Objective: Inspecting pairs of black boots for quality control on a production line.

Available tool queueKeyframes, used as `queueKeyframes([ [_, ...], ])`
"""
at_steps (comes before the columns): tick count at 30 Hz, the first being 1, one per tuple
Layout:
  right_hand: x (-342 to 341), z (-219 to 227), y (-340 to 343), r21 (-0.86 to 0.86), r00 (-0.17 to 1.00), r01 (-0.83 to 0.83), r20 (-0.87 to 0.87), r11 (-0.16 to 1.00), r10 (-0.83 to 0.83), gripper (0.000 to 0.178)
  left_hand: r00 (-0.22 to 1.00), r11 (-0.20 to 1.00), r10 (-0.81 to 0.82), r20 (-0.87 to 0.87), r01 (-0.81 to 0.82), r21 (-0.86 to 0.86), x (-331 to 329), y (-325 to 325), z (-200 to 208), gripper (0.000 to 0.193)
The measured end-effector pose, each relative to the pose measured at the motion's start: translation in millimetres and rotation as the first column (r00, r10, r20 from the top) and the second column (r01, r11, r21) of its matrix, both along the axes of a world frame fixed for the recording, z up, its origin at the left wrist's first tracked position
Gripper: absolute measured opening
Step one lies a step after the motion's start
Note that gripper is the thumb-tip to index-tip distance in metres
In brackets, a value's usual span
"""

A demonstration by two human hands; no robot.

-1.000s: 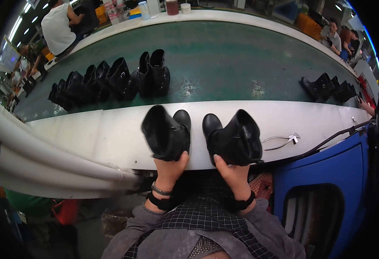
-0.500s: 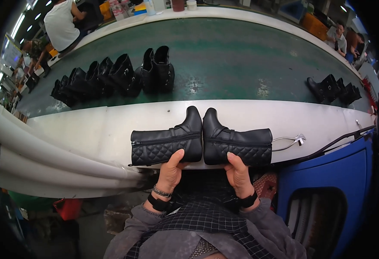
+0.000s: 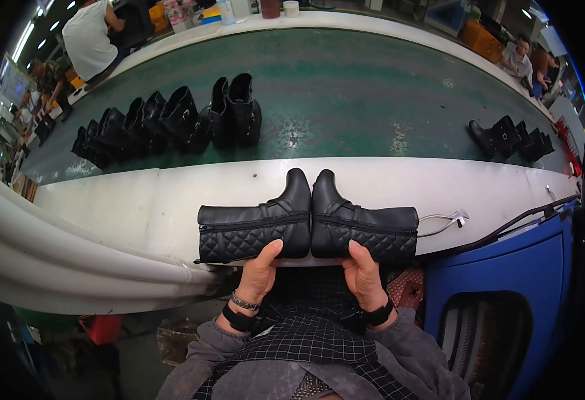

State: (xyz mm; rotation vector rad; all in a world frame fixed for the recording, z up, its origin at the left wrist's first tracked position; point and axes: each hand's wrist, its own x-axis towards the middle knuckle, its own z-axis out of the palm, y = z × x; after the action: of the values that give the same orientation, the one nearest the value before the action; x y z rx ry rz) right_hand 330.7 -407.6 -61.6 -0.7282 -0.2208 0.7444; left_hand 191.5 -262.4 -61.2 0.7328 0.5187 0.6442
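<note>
Two black boots lie on their sides on the white table edge, heel to heel, with shafts pointing outward and toes pointing away from me. Each has a quilted panel and a long side zipper, which looks closed. My left hand [image 3: 259,272] grips the near edge of the left boot [image 3: 252,223], thumb on the quilting and fingers hidden underneath. In the same way, my right hand [image 3: 364,275] holds the right boot [image 3: 367,227]. Metal pincers [image 3: 460,218] lie just past the right boot's shaft, their handles partly behind it.
Beyond the white ledge [image 3: 126,200] runs a green conveyor belt [image 3: 346,93]. Several black boots [image 3: 179,120] stand on it at left, and more boots [image 3: 499,137] at right. A blue machine [image 3: 506,267] is at my right, a pale curved casing [image 3: 72,267] at my left. People sit across the belt.
The view has shifted slightly. Both hands keep the same hold, and the two boots lie in nearly the same position.
</note>
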Motion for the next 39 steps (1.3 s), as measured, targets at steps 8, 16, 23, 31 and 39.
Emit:
queueKeyframes([
  [8, -2.2, 14.5, -12.4, -0.351, 0.817, 0.185, 0.575, 0.918, 0.055, 0.047, 0.994, 0.928, 0.078, -0.071, -0.046, 0.371, 3.6, -8.7, -2.3, 0.034],
  [16, -32.1, -0.5, -3.4, 0.104, -0.160, 0.660, 0.987, 0.744, 0.003, 0.044, 0.888, 0.886, -0.453, 0.084, 0.459, -0.064, -35.4, -28.2, -78.4, 0.049],
  [23, -31.0, -37.4, -2.1, 0.172, -0.180, 0.683, 0.982, 0.710, -0.065, 0.043, 0.897, 0.566, 0.000, -0.443, 0.365, 0.740, -25.3, -33.6, -79.9, 0.036],
  [31, -28.8, -40.7, -4.2, 0.199, -0.197, 0.681, 0.977, 0.705, -0.086, 0.040, 0.944, 0.358, 0.241, -0.226, 0.130, 0.925, 3.2, -32.1, -58.0, 0.039],
  [39, -26.8, -45.2, -6.4, 0.221, -0.197, 0.659, 0.973, 0.719, -0.119, 0.038, 0.904, 0.085, 0.423, 0.059, -0.105, 0.991, -6.9, -20.6, -41.6, 0.043],
])
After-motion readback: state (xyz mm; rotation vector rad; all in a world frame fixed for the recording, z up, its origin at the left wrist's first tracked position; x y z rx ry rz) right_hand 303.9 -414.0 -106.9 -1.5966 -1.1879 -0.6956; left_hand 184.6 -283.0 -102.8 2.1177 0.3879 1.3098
